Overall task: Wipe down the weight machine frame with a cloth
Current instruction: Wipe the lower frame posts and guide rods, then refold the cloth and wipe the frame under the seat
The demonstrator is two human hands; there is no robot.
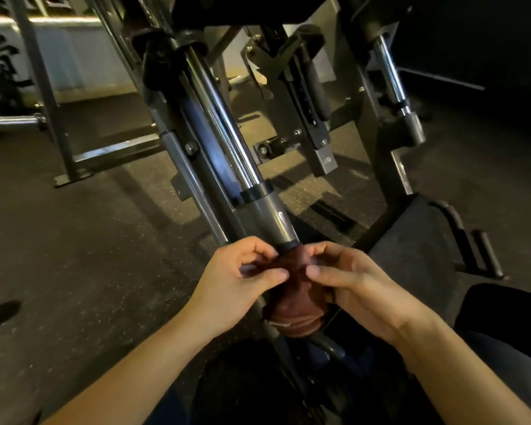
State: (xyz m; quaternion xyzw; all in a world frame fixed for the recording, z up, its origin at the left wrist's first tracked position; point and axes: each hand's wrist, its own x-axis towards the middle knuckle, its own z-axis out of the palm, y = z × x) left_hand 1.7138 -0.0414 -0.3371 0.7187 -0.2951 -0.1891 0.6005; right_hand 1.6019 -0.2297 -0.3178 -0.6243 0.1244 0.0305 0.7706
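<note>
A brown cloth was wrapped around the lower end of a slanted frame tube, just below the grey sleeve on the weight machine frame. Both hands met at the cloth right under that sleeve. The left hand came in from the left of the sleeve's lower end, its fingers curled and pinching the upper edge of the cloth. The right hand came in from the right, thumb and fingers curled around the cloth's other side, gripping it against the tube. The fingertips of the two hands nearly touched across the top of the cloth.

Above the sleeve, a shiny chrome rod ran up and to the left into the dark upper part of the machine. To the right of the sleeve, a second chrome rod slanted the same way. The dark speckled floor spread out to the left of the sleeve.
</note>
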